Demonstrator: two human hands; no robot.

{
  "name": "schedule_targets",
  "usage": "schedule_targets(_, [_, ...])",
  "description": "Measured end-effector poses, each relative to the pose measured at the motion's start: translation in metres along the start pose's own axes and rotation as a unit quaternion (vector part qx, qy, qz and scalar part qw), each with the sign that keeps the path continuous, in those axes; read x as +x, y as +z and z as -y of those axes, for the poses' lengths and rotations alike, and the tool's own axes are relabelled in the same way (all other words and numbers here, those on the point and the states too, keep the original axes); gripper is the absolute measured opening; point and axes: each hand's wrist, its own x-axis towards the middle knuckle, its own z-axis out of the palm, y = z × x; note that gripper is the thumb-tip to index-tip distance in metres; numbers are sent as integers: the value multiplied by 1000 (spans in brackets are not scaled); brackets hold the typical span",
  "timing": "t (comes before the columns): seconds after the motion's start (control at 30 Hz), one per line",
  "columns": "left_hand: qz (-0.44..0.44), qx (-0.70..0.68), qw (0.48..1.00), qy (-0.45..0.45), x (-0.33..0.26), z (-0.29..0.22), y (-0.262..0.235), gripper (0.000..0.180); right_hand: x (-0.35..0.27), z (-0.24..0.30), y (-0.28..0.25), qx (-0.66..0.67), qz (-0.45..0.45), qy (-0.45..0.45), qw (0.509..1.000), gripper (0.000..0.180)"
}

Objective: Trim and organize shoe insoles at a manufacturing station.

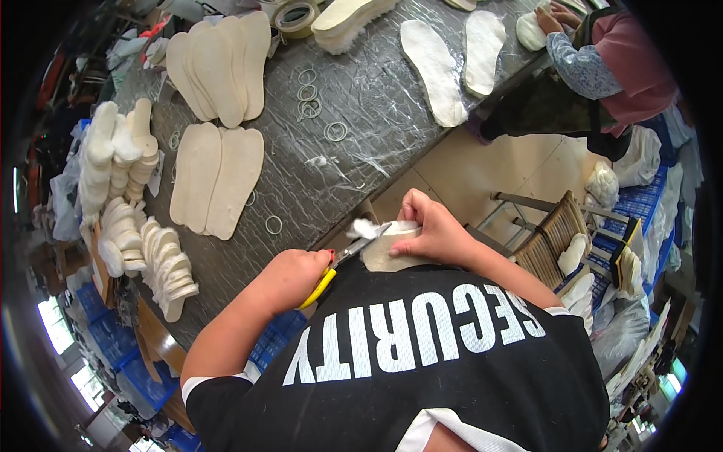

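My left hand (pixel 295 277) is closed around the yellow handle of a pair of scissors (pixel 345 255). The blades point up and right, reaching the edge of a cream fleece insole (pixel 388 254) held close to my chest. My right hand (pixel 435 230) pinches that insole, thumb on its flat side and fingers behind. A tuft of white fluff (pixel 365 227) sits at the blade tips. The insole's lower part is hidden by my black shirt.
Fanned insoles (pixel 226 64) and another group (pixel 217 181) lie on the plastic-covered table (pixel 301 188), with rubber bands (pixel 335 131) and a tape roll (pixel 295 18). Insole stacks (pixel 124 154) line its left edge. A co-worker (pixel 614 68) stands far right; a chair (pixel 546 233) is at right.
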Motion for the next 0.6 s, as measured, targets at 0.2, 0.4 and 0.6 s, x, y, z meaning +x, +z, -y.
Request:
schedule_targets(0.2, [2, -302, 951, 61, -2, 17, 12, 21, 6, -6, 4, 21, -13, -18, 1000, 56])
schedule_targets(0.4, [75, -403, 907, -98, -7, 37, -5, 31, 12, -4, 5, 22, -21, -13, 999, 55])
schedule_targets(0.6, [-27, -160, 975, -152, -7, 39, -21, 32, 22, 17, 10, 65, -8, -22, 998, 45])
